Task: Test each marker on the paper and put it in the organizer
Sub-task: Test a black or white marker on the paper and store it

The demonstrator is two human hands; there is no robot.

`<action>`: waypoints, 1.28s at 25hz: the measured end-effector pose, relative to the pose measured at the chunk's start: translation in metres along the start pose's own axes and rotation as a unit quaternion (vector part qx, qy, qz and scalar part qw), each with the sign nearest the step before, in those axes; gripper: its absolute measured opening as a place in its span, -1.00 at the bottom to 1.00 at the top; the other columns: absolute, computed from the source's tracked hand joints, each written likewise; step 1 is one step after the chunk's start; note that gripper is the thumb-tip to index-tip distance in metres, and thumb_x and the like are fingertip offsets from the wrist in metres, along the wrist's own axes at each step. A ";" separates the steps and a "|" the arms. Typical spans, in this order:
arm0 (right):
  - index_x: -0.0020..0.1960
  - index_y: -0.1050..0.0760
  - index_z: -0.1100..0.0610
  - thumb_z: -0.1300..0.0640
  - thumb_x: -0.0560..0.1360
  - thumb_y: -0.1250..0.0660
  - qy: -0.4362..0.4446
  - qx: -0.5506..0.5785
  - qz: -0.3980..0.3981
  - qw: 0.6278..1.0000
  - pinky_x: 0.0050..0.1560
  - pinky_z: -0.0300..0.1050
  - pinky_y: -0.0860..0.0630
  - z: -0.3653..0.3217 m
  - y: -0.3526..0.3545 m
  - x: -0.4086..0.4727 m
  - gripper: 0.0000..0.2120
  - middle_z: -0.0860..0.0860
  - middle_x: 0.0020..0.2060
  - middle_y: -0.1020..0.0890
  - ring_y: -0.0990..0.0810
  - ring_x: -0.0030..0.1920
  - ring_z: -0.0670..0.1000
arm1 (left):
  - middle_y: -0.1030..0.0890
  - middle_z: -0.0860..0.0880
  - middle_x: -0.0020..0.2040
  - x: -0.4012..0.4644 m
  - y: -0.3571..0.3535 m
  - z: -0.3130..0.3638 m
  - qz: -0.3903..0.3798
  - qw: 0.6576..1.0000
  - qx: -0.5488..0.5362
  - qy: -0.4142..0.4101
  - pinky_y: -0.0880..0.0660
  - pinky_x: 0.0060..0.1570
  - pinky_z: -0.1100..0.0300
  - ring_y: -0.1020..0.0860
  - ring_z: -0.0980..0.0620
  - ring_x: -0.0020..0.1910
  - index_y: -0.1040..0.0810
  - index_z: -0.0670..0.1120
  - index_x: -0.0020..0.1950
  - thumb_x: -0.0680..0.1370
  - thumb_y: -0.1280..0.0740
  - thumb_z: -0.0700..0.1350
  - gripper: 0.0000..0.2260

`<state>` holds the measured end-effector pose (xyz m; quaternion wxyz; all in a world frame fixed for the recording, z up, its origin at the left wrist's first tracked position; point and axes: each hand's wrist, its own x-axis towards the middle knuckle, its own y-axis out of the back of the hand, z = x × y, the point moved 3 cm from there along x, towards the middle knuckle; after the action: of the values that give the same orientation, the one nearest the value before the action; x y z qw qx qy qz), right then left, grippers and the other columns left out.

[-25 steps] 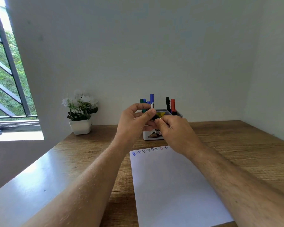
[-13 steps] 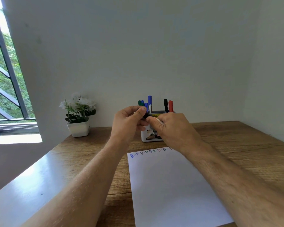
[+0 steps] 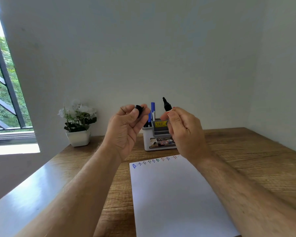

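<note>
Marker cap (image 3: 139, 111) pinched in left hand (image 3: 126, 129) fingers; organizer (image 3: 158, 135) at 12 o'clock of paper (image 3: 174, 194) on surface (image 3: 246, 156); uncapped black marker (image 3: 166, 105), tip up, pinched by right hand (image 3: 184, 132) fingers.

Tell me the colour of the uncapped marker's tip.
Black, on the marker in the right hand; head view.

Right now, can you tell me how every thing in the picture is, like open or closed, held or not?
Marker: uncapped, tip up, held by the right hand.
Cap: off the marker, pinched by the left hand.
Paper: flat on the table, a row of small coloured test marks along its far edge.
Organizer: upright, with markers standing in it.
Flower pot: upright by the wall.
</note>
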<state>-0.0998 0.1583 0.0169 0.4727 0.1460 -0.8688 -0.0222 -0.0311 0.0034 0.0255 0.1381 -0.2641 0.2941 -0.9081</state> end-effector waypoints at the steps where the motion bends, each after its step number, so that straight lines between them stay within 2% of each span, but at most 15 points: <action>1: -0.05 -0.55 0.19 0.15 0.67 -0.09 0.000 0.012 0.010 1.000 -0.44 -0.43 -0.38 0.000 0.001 0.000 -0.71 -0.18 -0.43 -0.48 -0.52 -0.40 -0.24 | -0.69 -0.21 0.04 0.000 -0.001 0.000 -0.005 1.000 -0.001 -0.003 -0.63 -0.09 0.18 -0.69 -0.09 0.01 -0.53 -0.18 0.07 0.56 -0.24 -0.36 -0.83; 4: 0.03 -0.56 0.14 0.13 0.67 -0.11 -0.010 0.023 0.034 0.999 -0.43 -0.34 -0.41 -0.001 0.004 0.000 -0.74 -0.11 -0.38 -0.52 -0.52 -0.42 -0.17 | -0.70 -0.16 0.03 0.000 -0.005 -0.002 -0.021 0.999 0.024 -0.001 -0.62 -0.09 0.21 -0.69 -0.03 0.01 -0.56 -0.17 0.22 0.62 -0.19 -0.30 -0.76; 6: 0.15 -0.53 0.03 0.10 0.65 -0.18 -0.032 0.025 0.061 0.997 -0.45 -0.23 -0.49 -0.001 0.007 0.002 -0.83 -0.04 -0.35 -0.59 -0.56 -0.45 -0.12 | -0.71 -0.14 -0.05 -0.002 -0.008 -0.005 -0.025 0.998 0.054 0.006 -0.63 -0.13 0.22 -0.69 -0.01 -0.06 -0.61 -0.16 0.15 0.64 -0.17 -0.27 -0.76; 8: 0.25 -0.46 -0.05 0.14 0.61 -0.28 -0.069 0.038 0.088 0.993 -0.51 -0.21 -0.53 0.002 0.013 0.004 -0.76 0.02 -0.23 -0.66 -0.61 -0.49 -0.05 | -0.67 -0.10 -0.17 -0.003 -0.011 -0.009 -0.011 0.995 0.097 0.013 -0.63 -0.20 0.21 -0.67 0.01 -0.19 -0.61 -0.16 0.08 0.67 -0.13 -0.25 -0.75; 12: 0.19 -0.57 0.02 0.21 0.58 -0.31 -0.133 0.063 0.095 0.985 -0.55 -0.15 -0.56 0.014 0.027 0.006 -0.78 0.07 -0.07 -0.70 -0.64 -0.49 0.04 | -0.46 -0.06 -0.32 -0.004 -0.012 -0.023 0.002 0.965 0.260 0.041 -0.46 -0.43 0.25 -0.43 0.05 -0.40 -0.51 -0.12 -0.07 0.67 -0.06 -0.25 -0.74; 13: 0.16 -0.59 0.02 0.21 0.59 -0.29 -0.150 0.070 0.098 0.981 -0.54 -0.13 -0.57 0.017 0.030 0.005 -0.79 0.06 -0.07 -0.70 -0.64 -0.49 0.05 | -0.46 -0.04 -0.31 -0.005 -0.012 -0.027 -0.010 0.939 0.340 0.049 -0.43 -0.42 0.28 -0.41 0.07 -0.39 -0.50 -0.10 -0.10 0.66 -0.10 -0.21 -0.76; 14: 0.13 -0.61 0.03 0.22 0.61 -0.26 -0.167 0.076 0.099 0.978 -0.53 -0.12 -0.58 0.020 0.033 0.004 -0.80 0.06 -0.06 -0.70 -0.65 -0.48 0.05 | -0.50 -0.01 -0.29 -0.006 -0.011 -0.032 -0.027 0.895 0.442 0.045 -0.41 -0.39 0.29 -0.44 0.10 -0.36 -0.51 -0.07 -0.12 0.65 -0.17 -0.12 -0.80; 17: 0.06 -0.62 0.08 0.26 0.62 -0.14 -0.209 0.144 0.081 0.964 -0.53 -0.13 -0.57 0.023 0.039 0.002 -0.72 0.12 -0.10 -0.71 -0.67 -0.43 0.11 | -0.61 0.11 -0.28 -0.010 -0.007 -0.050 -0.109 0.692 0.713 -0.011 -0.44 -0.35 0.28 -0.56 0.20 -0.30 -0.57 0.03 -0.23 0.52 -0.34 0.21 -0.72; 18: 0.07 -0.60 0.09 0.28 0.60 -0.13 -0.219 0.152 0.072 0.961 -0.52 -0.13 -0.56 0.023 0.041 0.002 -0.72 0.12 -0.12 -0.72 -0.68 -0.41 0.13 | -0.61 0.13 -0.32 -0.011 -0.008 -0.054 -0.121 0.641 0.758 -0.014 -0.44 -0.38 0.26 -0.56 0.20 -0.34 -0.59 0.05 -0.26 0.48 -0.35 0.27 -0.68; 19: 0.07 -0.57 0.09 0.29 0.59 -0.16 -0.222 0.130 0.060 0.964 -0.52 -0.13 -0.55 0.023 0.041 0.001 -0.76 0.12 -0.16 -0.72 -0.68 -0.40 0.13 | -0.60 0.15 -0.35 -0.011 -0.008 -0.057 -0.122 0.616 0.778 -0.007 -0.44 -0.40 0.25 -0.55 0.20 -0.36 -0.62 0.06 -0.27 0.45 -0.37 0.30 -0.67; 22: -0.18 -0.56 0.05 0.12 0.52 -0.35 -0.217 -0.011 -0.004 0.976 -0.56 -0.23 -0.43 0.030 0.035 -0.006 -0.89 0.03 -0.45 -0.65 -0.56 -0.55 -0.02 | -0.64 0.17 -0.25 -0.012 -0.008 -0.063 -0.119 0.621 0.774 0.022 -0.58 -0.25 0.16 -0.57 0.18 -0.26 -0.69 0.12 -0.18 0.38 -0.46 0.25 -0.77; 24: -0.37 -0.54 0.04 -0.05 0.50 -0.35 -0.236 -0.076 -0.010 0.969 -0.59 -0.31 -0.34 0.040 0.035 -0.012 -0.70 -0.08 -0.62 -0.51 -0.43 -0.63 -0.13 | -0.66 0.18 -0.15 -0.012 -0.010 -0.067 -0.123 0.628 0.768 0.028 -0.62 -0.12 0.10 -0.58 0.18 -0.18 -0.70 0.17 -0.14 0.34 -0.51 0.21 -0.81; 26: -0.35 -0.56 0.04 -0.01 0.48 -0.36 -0.274 -0.075 -0.023 0.958 -0.60 -0.31 -0.32 0.051 0.039 -0.017 -0.74 -0.08 -0.64 -0.49 -0.41 -0.63 -0.13 | -0.65 0.18 -0.13 -0.013 -0.010 -0.072 -0.131 0.631 0.763 0.043 -0.60 -0.09 0.12 -0.56 0.20 -0.17 -0.68 0.19 -0.16 0.32 -0.54 0.18 -0.84; 29: -0.30 -0.55 0.07 0.14 0.41 -0.41 -0.344 -0.017 -0.091 0.934 -0.58 -0.28 -0.34 0.063 0.038 -0.024 -0.89 0.08 -0.52 -0.59 -0.46 -0.60 -0.03 | -0.58 0.24 -0.20 -0.012 -0.008 -0.077 -0.140 0.648 0.744 0.080 -0.47 -0.24 0.31 -0.52 0.23 -0.21 -0.64 0.20 -0.27 0.32 -0.57 0.12 -0.87; 32: -0.37 -0.47 0.07 0.09 0.30 -0.41 -0.361 -0.061 -0.108 0.924 -0.54 -0.26 -0.32 0.070 0.038 -0.025 -0.86 0.04 -0.51 -0.59 -0.42 -0.61 -0.10 | -0.52 0.29 -0.20 -0.012 -0.004 -0.078 -0.134 0.674 0.719 0.104 -0.34 -0.31 0.39 -0.49 0.24 -0.20 -0.63 0.21 -0.29 0.32 -0.59 0.10 -0.85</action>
<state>-0.1540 0.1944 -0.0355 0.1298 0.1920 -0.9565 -0.1771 -0.0658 0.0474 -0.0300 0.1305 -0.0239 -0.4760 -0.8694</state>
